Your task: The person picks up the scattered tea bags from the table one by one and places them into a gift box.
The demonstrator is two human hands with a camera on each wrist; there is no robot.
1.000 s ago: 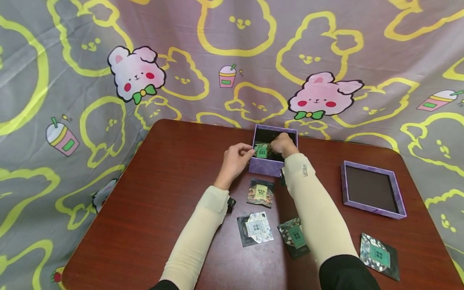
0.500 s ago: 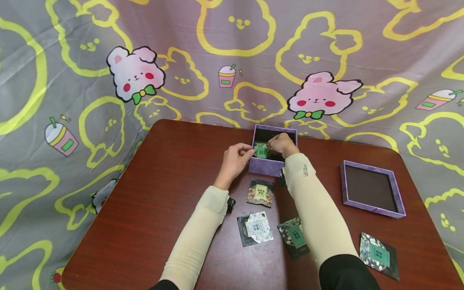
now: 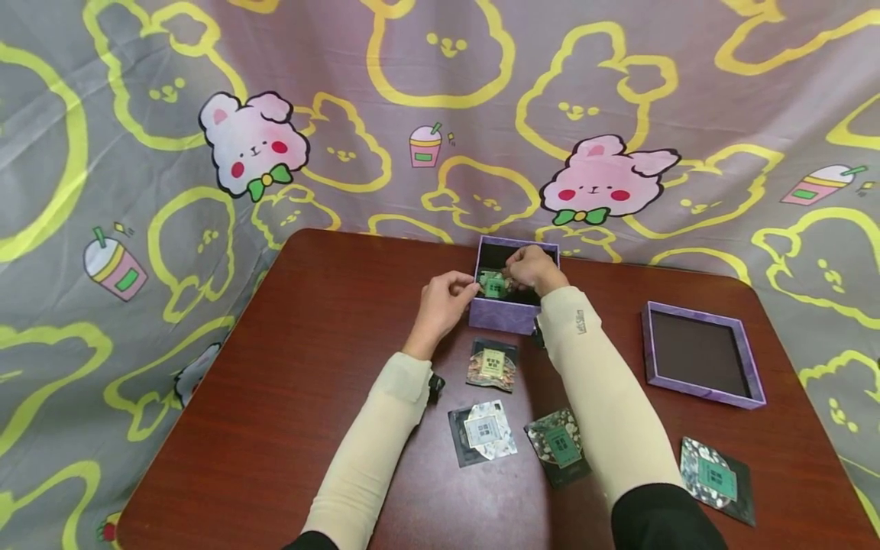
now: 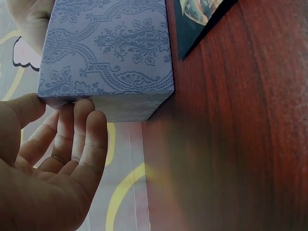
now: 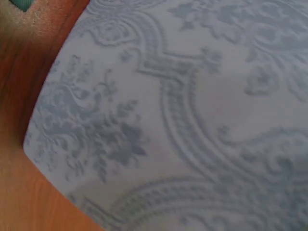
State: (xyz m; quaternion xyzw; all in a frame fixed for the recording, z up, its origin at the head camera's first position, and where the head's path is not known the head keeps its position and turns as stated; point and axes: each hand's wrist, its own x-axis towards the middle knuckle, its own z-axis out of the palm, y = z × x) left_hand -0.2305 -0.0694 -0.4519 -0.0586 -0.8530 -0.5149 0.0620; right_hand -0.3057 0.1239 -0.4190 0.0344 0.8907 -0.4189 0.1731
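A purple patterned box (image 3: 505,315) stands lidless near the table's back edge, its inside dark. My left hand (image 3: 440,307) holds its left side. In the left wrist view, the thumb is at the upper edge of the box (image 4: 108,48) and the fingers lie along the side wall. Inside, at the left, sits a flat packet with a green label (image 3: 494,286). My right hand (image 3: 536,269) reaches into the box with fingers curled at that packet's right edge; its fingertips are partly hidden. The right wrist view is filled by the box's patterned wall (image 5: 120,120).
Before the box lie a yellow-labelled packet (image 3: 493,363), a white-labelled packet (image 3: 483,432) and a green-labelled packet (image 3: 562,445), partly beneath the right forearm. Another green-labelled packet (image 3: 717,477) is at the right. The purple lid (image 3: 701,353) lies upturned behind it. A patterned cloth (image 3: 371,122) hangs behind the table.
My right hand has shifted slightly left and up within the box, along the packet's edge. The left hand stays at the box's side. The head view has turned slightly.
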